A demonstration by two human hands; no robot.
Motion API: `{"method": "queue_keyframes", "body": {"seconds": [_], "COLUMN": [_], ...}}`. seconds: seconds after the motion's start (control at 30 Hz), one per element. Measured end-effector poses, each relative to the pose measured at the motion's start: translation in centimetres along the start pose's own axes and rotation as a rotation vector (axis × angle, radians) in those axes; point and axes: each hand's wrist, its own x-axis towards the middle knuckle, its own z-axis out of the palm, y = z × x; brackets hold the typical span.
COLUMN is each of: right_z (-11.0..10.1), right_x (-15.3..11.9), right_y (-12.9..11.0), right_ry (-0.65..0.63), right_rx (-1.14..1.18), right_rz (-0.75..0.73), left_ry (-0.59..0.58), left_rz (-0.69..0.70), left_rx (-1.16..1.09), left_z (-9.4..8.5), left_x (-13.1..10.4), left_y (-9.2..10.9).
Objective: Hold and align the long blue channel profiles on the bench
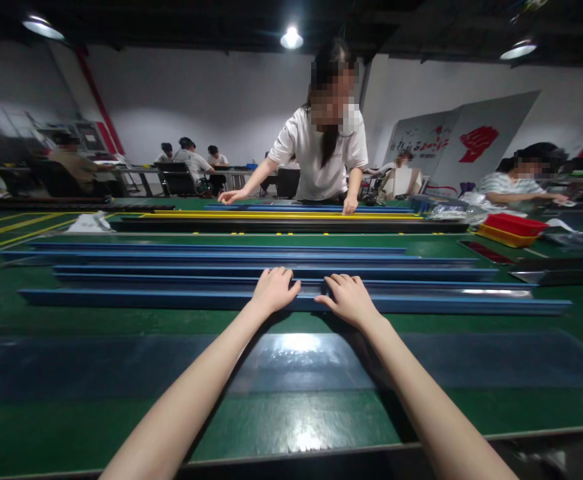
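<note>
Across the green table lies a long blue channel strip (136,298), with raised edges and a clear, shiny film along part of its inside. My left hand (272,291) is on it just left of the middle, fingers bent over the far edge and thumb pointing right along the near side. A short gap away, my right hand (350,298) grips the same strip, its thumb at the near edge and its fingertips over the far one. Nearer to me, a wide transparent plastic sheet (171,367) lies flat on the table, under my forearms.
More blue channels (211,250) lie parallel behind. Beyond them are yellow and black strips (291,223), where a co-worker (328,153) leans over with both hands low. Red and yellow trays (514,229) and plastic bags stand at right. The table's front edge (321,453) runs close to me.
</note>
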Motion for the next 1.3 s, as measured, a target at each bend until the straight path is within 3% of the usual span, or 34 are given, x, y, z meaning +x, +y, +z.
{"method": "queue_keyframes", "body": {"seconds": [0.3, 0.53, 0.67, 0.9, 1.07, 1.3], "right_z": [0.8, 2.2, 3.0, 3.5, 3.5, 4.1], "right_x": [0.3, 1.5, 2.5, 4.1, 4.7, 6.3], "right_y": [-0.5, 1.5, 2.5, 3.0, 3.2, 3.4], "right_ry": [0.074, 0.115, 0.090, 0.061, 0.026, 0.051], "right_rx": [0.064, 0.054, 0.079, 0.108, 0.127, 0.123], "right_rz": [-0.056, -0.030, -0.012, -0.082, -0.064, -0.092], "left_ry": [0.122, 0.111, 0.081, 0.071, 0.021, 0.042], "left_rz": [0.102, 0.267, 0.168, -0.086, -0.094, -0.093], "left_rx": [0.136, 0.122, 0.117, 0.150, 0.147, 0.109], "left_z": [0.6, -0.4, -0.5, -0.6, -0.4, 0.1], "left_x": [-0.8, -1.4, -1.5, -2.2, -1.6, -0.6], "left_y": [-3.3, -4.9, -6.2, -10.2, -11.1, -11.9]}}
